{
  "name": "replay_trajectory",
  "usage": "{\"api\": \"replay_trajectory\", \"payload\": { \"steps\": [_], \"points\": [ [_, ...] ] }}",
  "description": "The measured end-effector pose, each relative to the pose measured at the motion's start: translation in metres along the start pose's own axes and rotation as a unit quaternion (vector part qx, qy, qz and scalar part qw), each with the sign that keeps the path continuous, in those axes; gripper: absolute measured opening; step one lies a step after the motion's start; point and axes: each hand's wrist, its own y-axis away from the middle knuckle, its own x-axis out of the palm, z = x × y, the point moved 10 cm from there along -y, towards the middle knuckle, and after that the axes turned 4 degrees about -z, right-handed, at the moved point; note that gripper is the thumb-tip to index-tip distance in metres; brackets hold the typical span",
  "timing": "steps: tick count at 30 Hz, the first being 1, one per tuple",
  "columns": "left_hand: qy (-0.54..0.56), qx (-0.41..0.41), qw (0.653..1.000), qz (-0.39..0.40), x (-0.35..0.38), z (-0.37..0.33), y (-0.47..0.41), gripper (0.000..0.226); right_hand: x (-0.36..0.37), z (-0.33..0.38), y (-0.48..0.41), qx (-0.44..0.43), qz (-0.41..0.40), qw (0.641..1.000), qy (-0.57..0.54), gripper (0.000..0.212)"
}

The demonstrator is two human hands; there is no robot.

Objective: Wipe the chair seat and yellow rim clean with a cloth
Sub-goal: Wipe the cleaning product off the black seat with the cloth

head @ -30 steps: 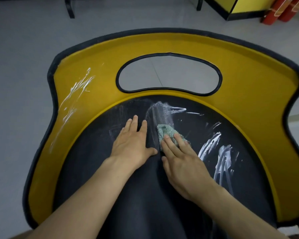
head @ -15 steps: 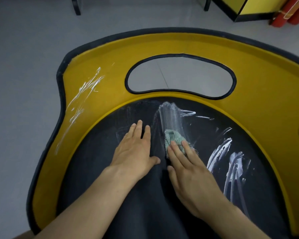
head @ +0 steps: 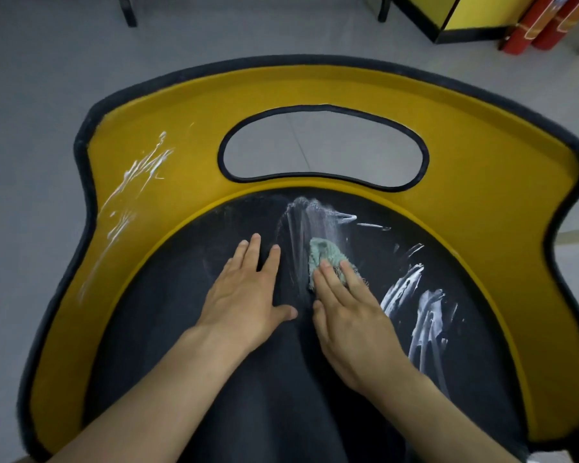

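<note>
My right hand [head: 351,315] presses the green cloth [head: 325,255] onto the black seat [head: 168,329] just below the oval cutout [head: 321,148], fingers straight and close together on top of it; my left hand [head: 248,295] lies flat with fingers spread on the seat beside it. I judge the seat-wiping step under way: a white smear [head: 310,222] lies between cloth and cutout, and heavier streaks [head: 415,295] lie below-right of the cutout. The next move calls for firm strokes across those streaks, then the marks [head: 137,182] on the yellow rim [head: 482,182] left of the cutout.

Black seat [head: 188,329], yellow rim [head: 482,182], green cloth [head: 323,253].
</note>
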Motion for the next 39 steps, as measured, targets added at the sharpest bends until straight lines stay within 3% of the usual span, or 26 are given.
{"api": "replay_trajectory", "payload": {
  "steps": [3,8,13,15,18,22,26,28,32,34,36,39],
  "points": [
    [-0.006,0.0,1.0,-0.007,0.0,-0.004,0.0,0.105,-0.004,-0.037,-0.051,0.073,-0.056,0.996,-0.011,0.074],
    [-0.007,0.002,1.0,-0.004,0.005,0.0,0.003,0.101,-0.004,-0.06,-0.103,0.12,-0.042,0.992,0.015,0.085],
    [-0.002,0.001,1.0,-0.009,0.002,-0.003,-0.001,0.104,-0.009,-0.014,-0.004,0.06,-0.023,0.998,-0.013,0.07],
    [-0.005,0.002,1.0,-0.012,0.001,-0.005,-0.001,0.104,-0.003,-0.03,-0.015,0.055,-0.011,0.998,-0.013,0.072],
    [-0.002,0.005,1.0,-0.01,0.003,-0.006,0.001,0.102,-0.005,-0.066,-0.074,0.111,-0.042,0.993,0.007,0.074],
    [-0.002,0.006,1.0,-0.001,0.005,-0.004,0.004,0.099,-0.006,-0.072,-0.11,0.092,-0.019,0.994,0.061,0.094],
    [-0.007,-0.001,1.0,0.0,0.003,-0.005,0.003,0.101,-0.01,-0.021,-0.032,0.024,0.019,0.997,0.075,0.07],
    [-0.007,-0.001,1.0,-0.003,0.003,-0.005,0.003,0.102,-0.006,-0.017,-0.009,0.025,0.035,0.997,0.057,0.071],
    [-0.004,0.003,1.0,0.002,0.004,-0.002,0.007,0.099,-0.021,-0.064,-0.067,0.075,-0.028,0.993,0.085,0.079],
    [-0.01,0.008,1.0,0.012,0.005,0.001,0.012,0.097,-0.027,-0.078,-0.093,0.072,-0.007,0.993,0.089,0.088],
    [-0.013,0.01,1.0,0.022,0.005,0.007,0.018,0.097,-0.032,-0.075,-0.095,0.062,0.005,0.992,0.112,0.082],
    [-0.011,0.012,1.0,0.025,0.003,0.014,0.023,0.098,-0.043,-0.044,-0.046,0.064,-0.045,0.99,0.121,0.069]
  ]
}}
